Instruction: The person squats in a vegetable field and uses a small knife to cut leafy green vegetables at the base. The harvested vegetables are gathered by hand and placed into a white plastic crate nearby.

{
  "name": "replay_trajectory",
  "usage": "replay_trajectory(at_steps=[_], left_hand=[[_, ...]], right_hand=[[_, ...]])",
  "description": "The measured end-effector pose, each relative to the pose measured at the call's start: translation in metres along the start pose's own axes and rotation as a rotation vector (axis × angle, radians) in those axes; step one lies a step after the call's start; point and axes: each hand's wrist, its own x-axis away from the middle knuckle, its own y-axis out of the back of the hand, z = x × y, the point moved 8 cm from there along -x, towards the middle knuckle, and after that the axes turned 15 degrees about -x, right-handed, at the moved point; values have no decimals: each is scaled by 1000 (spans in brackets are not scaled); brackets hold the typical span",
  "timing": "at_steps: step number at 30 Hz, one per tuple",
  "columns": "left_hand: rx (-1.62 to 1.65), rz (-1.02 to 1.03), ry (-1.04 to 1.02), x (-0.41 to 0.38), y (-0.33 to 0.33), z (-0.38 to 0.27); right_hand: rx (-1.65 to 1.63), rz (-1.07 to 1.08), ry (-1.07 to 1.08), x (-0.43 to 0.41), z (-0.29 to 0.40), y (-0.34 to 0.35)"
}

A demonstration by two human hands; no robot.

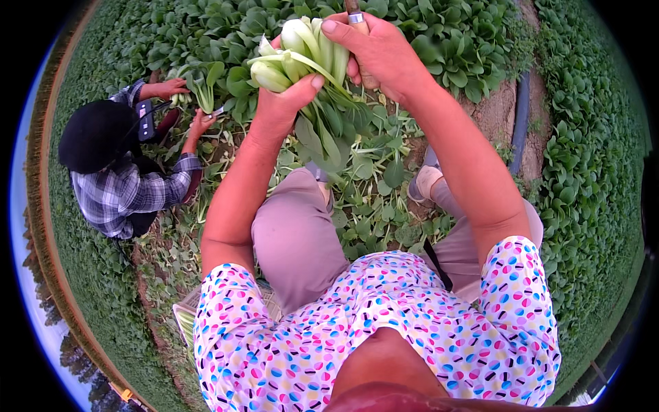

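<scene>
My left hand [285, 103] grips a bunch of bok choy [293, 64], its pale stem bases turned up and its green leaves hanging down over my wrist side. The thumb presses across the stems, and the other fingers are largely hidden behind the bunch. My right hand [383, 51] is closed around the wooden handle of a hand tool [369, 80] with a metal ferrule. The tool's far end runs out at the top of the view, so its blade cannot be made out. The right thumb touches the stems at the bunch's right side.
A co-worker [118, 170] crouches at left, holding bok choy [204, 92] and a small blade. Growing bok choy [458, 46] stands ahead. Cut leaves [370, 206] litter the ground between my feet. A dark hose [521, 123] runs at right; a crate [185, 309] stands at my left hip.
</scene>
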Motion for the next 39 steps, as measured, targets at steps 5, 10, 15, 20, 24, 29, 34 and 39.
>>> replay_trajectory(at_steps=[5,10,15,20,24,29,34,39], left_hand=[[-102,-210,-157,11,27,-64],[-451,-292,-306,49,26,-128],[-834,-415,-260,91,51,-137],[-1101,-505,-352,181,87,-158],[-984,-691,-427,246,106,-178],[-100,-480,-443,283,127,-183],[31,-514,-570,300,117,-195],[216,-611,-641,311,104,-182]], right_hand=[[265,-27,283,20,62,-25],[597,343,848,103,114,-104],[846,438,842,116,93,-159],[534,398,419,132,37,-201],[56,490,304,151,26,-210],[752,19,624,174,39,-191],[436,450,557,230,6,-237],[406,619,424,248,-50,-267]])
